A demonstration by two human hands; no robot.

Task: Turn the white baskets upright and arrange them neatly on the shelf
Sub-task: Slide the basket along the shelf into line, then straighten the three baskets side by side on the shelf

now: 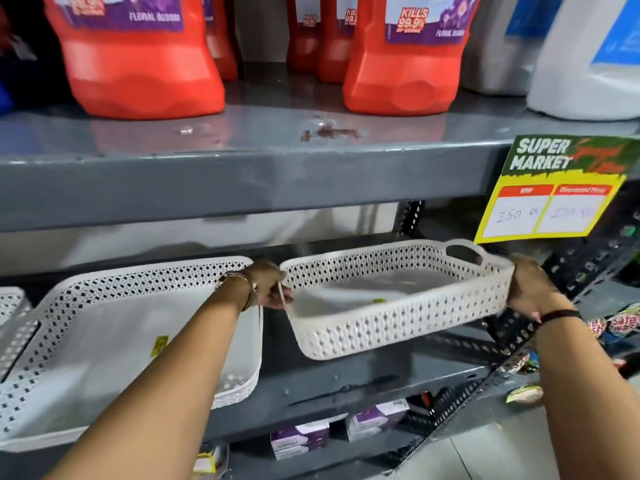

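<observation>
A white perforated basket (398,320) is upright, held in the air just above the grey shelf (346,379). My left hand (268,284) grips its left end and my right hand (530,285) grips its right end near the handle. To its left a larger white basket (114,344) sits upright on the shelf, tipped toward me, with a yellow sticker inside. My left forearm crosses in front of it. A sliver of a third white basket (10,303) shows at the far left edge.
The upper grey shelf (242,174) overhangs close above, carrying red detergent jugs (138,57) and white jugs (585,64). A yellow price sign (554,192) hangs at the right. A perforated black upright (512,327) stands by my right wrist. Small boxes (301,441) sit below.
</observation>
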